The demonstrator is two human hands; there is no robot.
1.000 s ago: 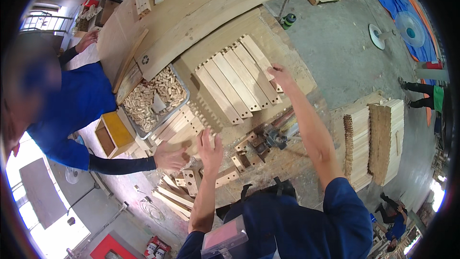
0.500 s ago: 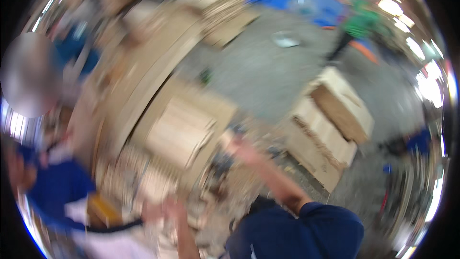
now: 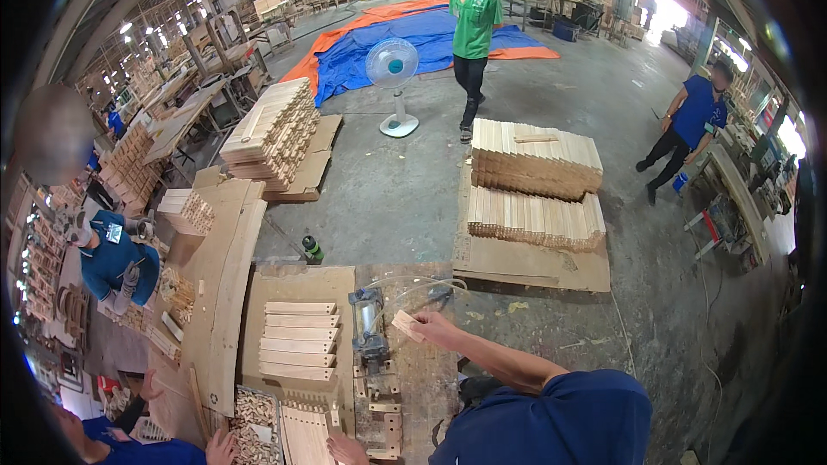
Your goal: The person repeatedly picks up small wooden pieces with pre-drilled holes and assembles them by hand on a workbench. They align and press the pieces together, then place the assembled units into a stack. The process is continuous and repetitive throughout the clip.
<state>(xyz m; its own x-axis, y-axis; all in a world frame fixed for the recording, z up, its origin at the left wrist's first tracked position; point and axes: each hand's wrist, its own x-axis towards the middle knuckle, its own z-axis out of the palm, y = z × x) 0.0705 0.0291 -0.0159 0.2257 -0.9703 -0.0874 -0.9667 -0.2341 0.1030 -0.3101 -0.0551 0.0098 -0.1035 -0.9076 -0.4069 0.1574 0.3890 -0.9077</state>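
Right hand (image 3: 428, 327) pinches wood piece (image 3: 403, 325); left hand (image 3: 347, 449), grip unclear. Cardboard (image 3: 297, 282) on workbench (image 3: 422, 372); grey floor (image 3: 370, 207), blue tarp (image 3: 432, 34).

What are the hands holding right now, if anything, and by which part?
The right hand holds a pale wooden piece by its right end. The left hand is by the wooden slats; whether it grips one cannot be told.

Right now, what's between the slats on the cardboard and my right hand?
In the head view: a metal cylinder fixture, then the wooden piece held in your right hand.
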